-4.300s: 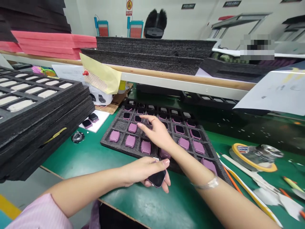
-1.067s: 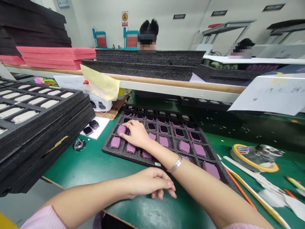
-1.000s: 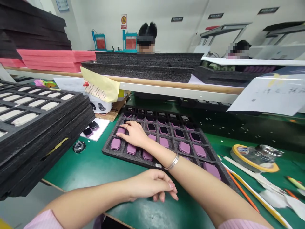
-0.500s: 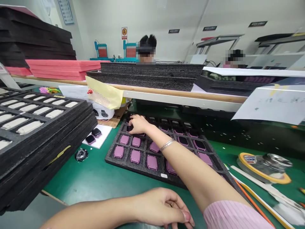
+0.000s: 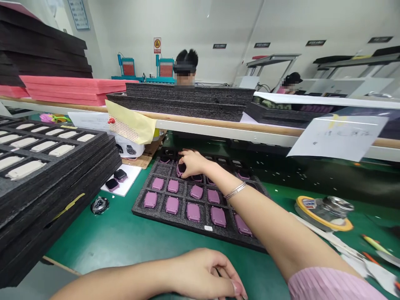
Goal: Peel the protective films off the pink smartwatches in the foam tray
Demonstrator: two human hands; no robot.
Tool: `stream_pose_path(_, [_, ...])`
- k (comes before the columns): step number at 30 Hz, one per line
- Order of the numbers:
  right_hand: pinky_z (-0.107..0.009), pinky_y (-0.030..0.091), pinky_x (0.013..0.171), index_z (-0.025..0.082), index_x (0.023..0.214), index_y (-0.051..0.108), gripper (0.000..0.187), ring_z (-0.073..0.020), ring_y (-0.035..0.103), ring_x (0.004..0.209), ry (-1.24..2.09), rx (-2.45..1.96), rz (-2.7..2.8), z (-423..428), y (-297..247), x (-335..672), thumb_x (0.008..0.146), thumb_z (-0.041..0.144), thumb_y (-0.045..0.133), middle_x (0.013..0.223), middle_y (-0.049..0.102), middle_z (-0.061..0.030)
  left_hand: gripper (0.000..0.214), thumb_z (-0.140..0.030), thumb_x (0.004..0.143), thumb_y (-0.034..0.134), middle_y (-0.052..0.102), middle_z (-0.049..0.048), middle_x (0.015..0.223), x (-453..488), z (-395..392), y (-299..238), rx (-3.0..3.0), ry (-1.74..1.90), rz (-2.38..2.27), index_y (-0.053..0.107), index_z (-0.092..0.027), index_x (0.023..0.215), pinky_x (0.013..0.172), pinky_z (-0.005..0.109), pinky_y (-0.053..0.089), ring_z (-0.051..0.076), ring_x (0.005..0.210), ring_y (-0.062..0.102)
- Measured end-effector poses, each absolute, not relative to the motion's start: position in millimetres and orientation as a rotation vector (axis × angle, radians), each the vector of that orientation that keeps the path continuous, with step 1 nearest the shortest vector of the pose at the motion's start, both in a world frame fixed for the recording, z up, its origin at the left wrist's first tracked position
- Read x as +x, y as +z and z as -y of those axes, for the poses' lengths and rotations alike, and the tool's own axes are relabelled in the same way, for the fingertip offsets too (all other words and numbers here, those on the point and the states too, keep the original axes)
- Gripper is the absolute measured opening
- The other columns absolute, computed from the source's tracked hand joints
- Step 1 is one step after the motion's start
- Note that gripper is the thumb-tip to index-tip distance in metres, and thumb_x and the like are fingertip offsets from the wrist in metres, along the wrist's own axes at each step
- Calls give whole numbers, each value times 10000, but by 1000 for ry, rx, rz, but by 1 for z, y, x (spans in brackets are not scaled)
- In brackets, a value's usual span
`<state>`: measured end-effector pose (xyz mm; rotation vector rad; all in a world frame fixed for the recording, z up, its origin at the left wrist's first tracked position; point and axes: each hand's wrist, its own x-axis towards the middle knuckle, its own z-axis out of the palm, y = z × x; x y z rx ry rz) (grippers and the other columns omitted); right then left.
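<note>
My right hand (image 5: pixel 194 163) reaches over the far left part of a black foam tray (image 5: pixel 190 225). Its thumb and fingers pinch a purple watch case (image 5: pixel 180 169) with a dark face, held tilted at a compartment. The compartment just left of it is bare foam. Nearer rows hold purple watch cases (image 5: pixel 193 211) with their plain purple sides up; several farther ones have dark faces up, partly covered by my right hand and forearm. My left hand (image 5: pixel 206 273) rests low over the table in front of the tray, fingers curled; whatever may be between them is hidden.
Stacked foam trays (image 5: pixel 78 166) with white pieces stand at left. Two dark-faced watches lie on white paper (image 5: pixel 129 183), near a round black part (image 5: pixel 100 205). At right are a glass jar (image 5: pixel 336 214), yellow tape and tools. A shelf edge (image 5: pixel 218 123) crosses above the tray.
My right hand has moved right along the tray, bringing the dark-faced watch case away from the left compartment. My left hand stays curled in about the same place. The view has turned slightly right.
</note>
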<state>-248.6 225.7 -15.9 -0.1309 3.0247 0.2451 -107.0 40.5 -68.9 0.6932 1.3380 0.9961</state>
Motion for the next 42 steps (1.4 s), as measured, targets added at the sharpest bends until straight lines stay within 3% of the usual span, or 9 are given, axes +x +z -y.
stream_pose_path(4, [-618,285,1169,206,1281,623,399,-337,374,1434,277,-32,-2996,-244,-2,-238,922,371,680,1548,432,-103,52,-195,832,630,732,39,927,-106,-39,-66,725,992,-1386,666,-158,826,543,195,402,68,564,543])
stream_pose_path(9, [-585,401,1104,191,1278,616,383,-314,491,1341,278,29,-2916,-254,-17,-230,937,357,666,1465,514,-111,84,-215,839,643,744,55,956,-107,-39,-65,751,937,-1413,687,-149,868,547,195,411,73,585,561])
stream_pose_path(16, [-574,395,1112,199,1270,621,375,-311,475,1353,265,89,-2951,-279,-9,-207,937,367,664,1490,490,-108,127,-251,847,658,749,78,999,-107,-38,-66,772,960,-1455,687,-142,907,546,192,411,81,609,579])
stream_pose_path(21, [-522,483,1036,187,1221,638,319,-269,584,1222,163,216,-2929,-299,-19,-196,953,359,646,1357,594,-104,142,-258,841,653,748,71,976,-104,-35,-67,814,904,-1441,700,-149,919,568,198,423,92,636,592])
stream_pose_path(26, [-517,490,1026,177,1205,645,309,-265,596,1211,-110,164,-3098,-304,-30,-185,954,357,646,1341,610,-101,184,-317,845,654,743,82,985,-111,-37,-69,812,972,-1460,683,-146,910,560,204,403,92,635,588])
stream_pose_path(31, [-482,406,1145,164,1091,699,439,-297,537,1320,-491,71,-3440,-280,-21,-145,715,321,864,1358,618,-123,501,-617,777,698,713,91,898,-120,-43,-65,649,1317,-1365,606,-134,867,551,236,422,95,580,565])
stream_pose_path(33, [-472,416,1149,197,1150,676,492,-290,537,1333,-685,11,-3556,-259,-20,-122,717,347,853,1351,620,-114,590,-689,774,677,708,98,885,-123,-44,-61,518,1515,-1274,609,-124,927,588,263,464,121,610,607])
stream_pose_path(38, [-493,503,1069,251,1151,647,463,-290,612,1254,-1293,-363,-3573,-211,-31,-74,735,341,828,1245,666,-98,528,-625,828,695,710,103,911,-132,-44,-48,329,1854,-1049,637,-124,986,815,343,531,193,829,672])
stream_pose_path(42, [-528,508,1066,276,1164,644,489,-306,610,1254,-1514,-577,-3483,-197,-40,-63,716,280,840,1209,681,-89,546,-637,811,710,706,114,1017,-133,-41,-46,405,1847,-993,654,-137,1025,843,357,516,207,899,648])
